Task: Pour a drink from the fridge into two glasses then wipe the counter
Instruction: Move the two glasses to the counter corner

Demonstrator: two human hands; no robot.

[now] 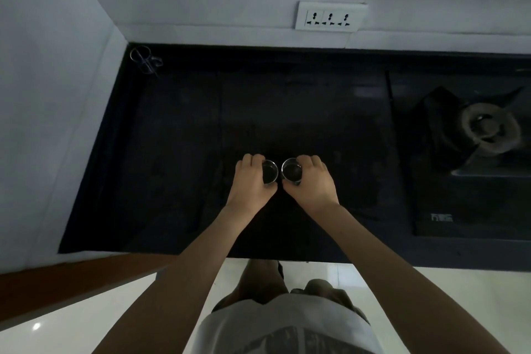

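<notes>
A dark table (178,152) is running across the middle of the view, butting against a pale wall at the back and left. A gas stove (474,135) is sitting on its right part, its burner showing and its right side cut off by the frame edge. Both bare forearms are reaching forward from the bottom of the view and converging toward the table's centre.

The left hand (249,181) is wrapping its curled fingers round the left glass (269,172), thumb on the near side. The right hand (311,181) is gripping the right glass (292,169) in the same mirrored way. The two glasses are standing just beside each other, a narrow gap between their rims, near the table's front half and well apart from the stove. Both are looking dark inside; whether that is drink or the dark table showing through is hard to tell. Whether their bases are touching the table is also unclear, as the hands are covering their lower parts.

A white socket plate (330,16) is sitting on the back wall. A small clear glass object (145,59) is lying in the far left corner, its shape hard to make out.
</notes>
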